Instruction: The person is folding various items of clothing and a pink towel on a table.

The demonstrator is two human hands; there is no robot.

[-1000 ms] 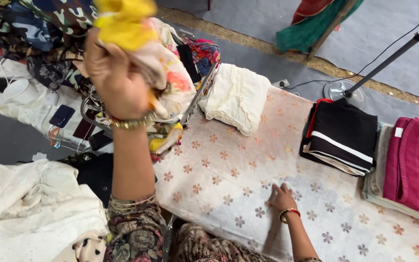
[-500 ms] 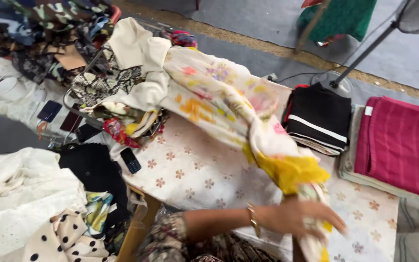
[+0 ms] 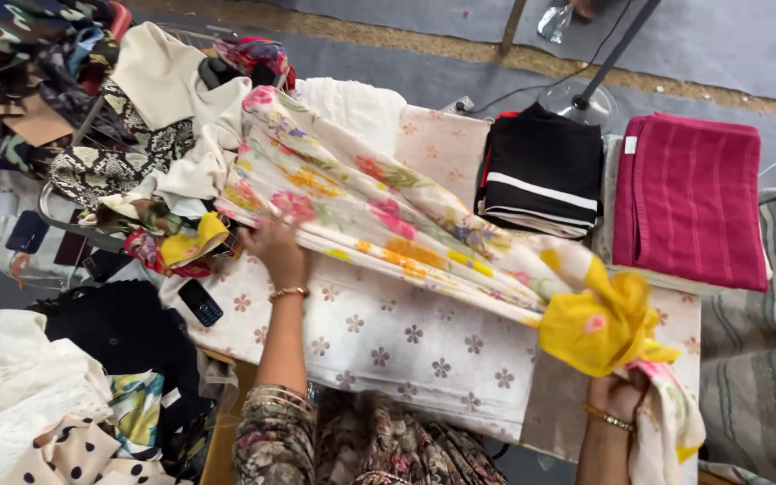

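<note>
Here, a floral cloth with a yellow end point(image 3: 388, 216) lies stretched across the patterned table point(image 3: 406, 350), seemingly being spread for folding. The left hand point(image 3: 276, 247) rests open-fingered on its near edge; the right hand point(image 3: 617, 391) clutches the yellow end, fingers mostly buried in fabric. Smoothing it flat would call for both hands. The far end vanishes into a heaped clothes pile point(image 3: 136, 144).

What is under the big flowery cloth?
Under the flowery cloth lies a pale table cover with small star flowers. The left hand touches the cloth and the right hand grips its yellow end. Whatever lies beneath the cover is hidden.
</note>
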